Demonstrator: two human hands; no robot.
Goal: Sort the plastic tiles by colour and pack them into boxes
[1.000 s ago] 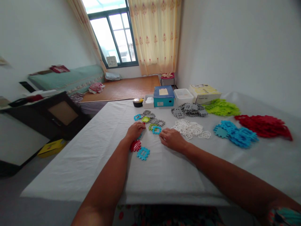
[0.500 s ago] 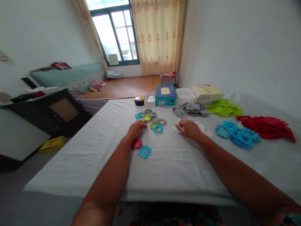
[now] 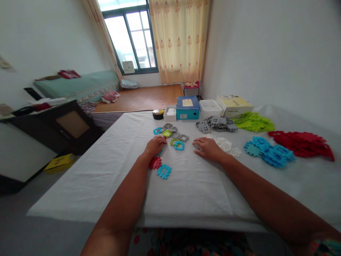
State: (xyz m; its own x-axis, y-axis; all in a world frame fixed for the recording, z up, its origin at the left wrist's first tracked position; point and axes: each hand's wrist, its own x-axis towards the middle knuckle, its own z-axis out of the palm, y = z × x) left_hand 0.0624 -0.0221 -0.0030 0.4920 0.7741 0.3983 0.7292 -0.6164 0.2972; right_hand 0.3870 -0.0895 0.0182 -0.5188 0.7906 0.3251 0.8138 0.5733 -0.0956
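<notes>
My left hand rests on the cloth with its fingers curled, and a bit of a red interlocking plastic piece shows at the fingertips. Just below it lie a red piece and a blue square piece. Beyond it spreads a loose group of grey pieces, with a green piece and a blue frame piece among them. My right hand lies palm down, fingers stretched out to the left, beside a pile of white pieces. Whatever is beneath its palm is hidden.
Piles of grey, lime green, blue and red pieces lie to the right. A blue box, a white tub and a yellow box stand at the table's far edge.
My right hand has slid a little left from the white pile and its fingers have straightened. My left hand stays where it was.
</notes>
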